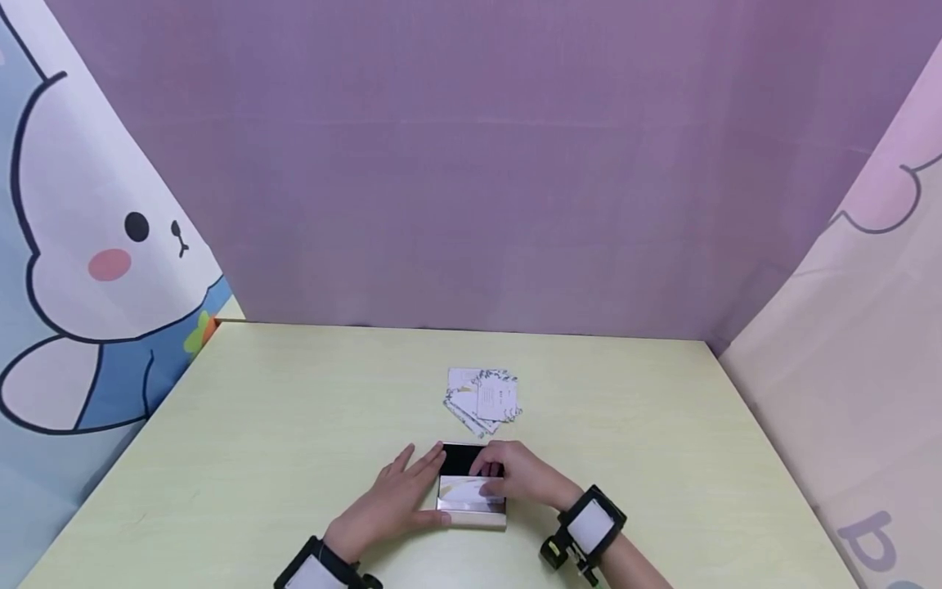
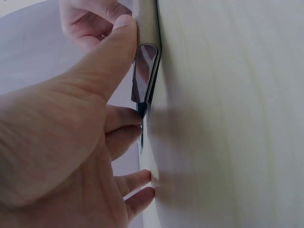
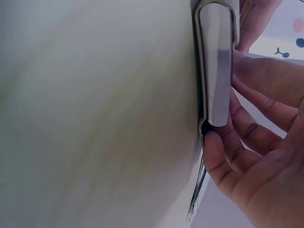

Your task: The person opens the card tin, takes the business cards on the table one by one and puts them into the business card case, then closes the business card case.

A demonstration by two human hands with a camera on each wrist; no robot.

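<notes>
Shiny metal case (image 1: 471, 493) lying flat near the front edge of the pale green bench (image 1: 294, 425), its dark inside showing at the far end. Left hand (image 1: 393, 499) resting at the case's left side, fingers straight and loose, thumb pressing its near corner; grip released, nothing held. Right hand (image 1: 518, 474) lying over the case's right side, fingers bent and pinching the case, so grip grasping the case. Small heap of white cards (image 1: 483, 398) with dark patterned edges just behind the case, not touching it. Purple curtain (image 1: 478, 164) behind the bench. Bunny picture (image 1: 96, 245) on the left wall.
</notes>
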